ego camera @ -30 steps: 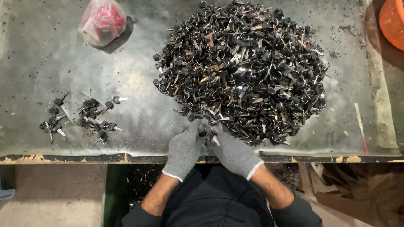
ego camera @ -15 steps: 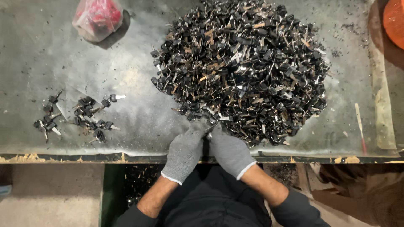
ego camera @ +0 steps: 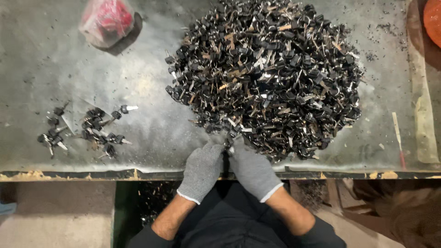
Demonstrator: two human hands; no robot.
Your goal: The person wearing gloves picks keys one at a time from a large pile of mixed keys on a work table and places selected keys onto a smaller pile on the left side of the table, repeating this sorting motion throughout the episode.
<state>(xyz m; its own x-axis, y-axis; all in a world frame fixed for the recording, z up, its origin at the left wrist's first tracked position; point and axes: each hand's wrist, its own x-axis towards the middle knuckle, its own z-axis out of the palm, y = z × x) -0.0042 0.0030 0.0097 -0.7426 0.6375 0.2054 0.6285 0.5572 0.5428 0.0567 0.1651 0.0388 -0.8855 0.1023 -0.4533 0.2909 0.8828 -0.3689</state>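
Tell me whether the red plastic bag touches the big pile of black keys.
Apart. The head view shows the red plastic bag at upper left, with a bare strip of grey table between it and the pile of keys.

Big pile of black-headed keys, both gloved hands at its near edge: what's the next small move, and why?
Probably pull one key free from the near edge of the big pile and carry it left. Both the left hand and the right hand meet there, fingertips on a small piece I cannot make out, while a few separated keys already lie on the table to the left.

Workshop sorting bench: a scuffed, dusty metal worktable (ego camera: pixel 69 59) bearing a large heap of black-headed keys (ego camera: pixel 271 73), with debris scattered below its near edge.
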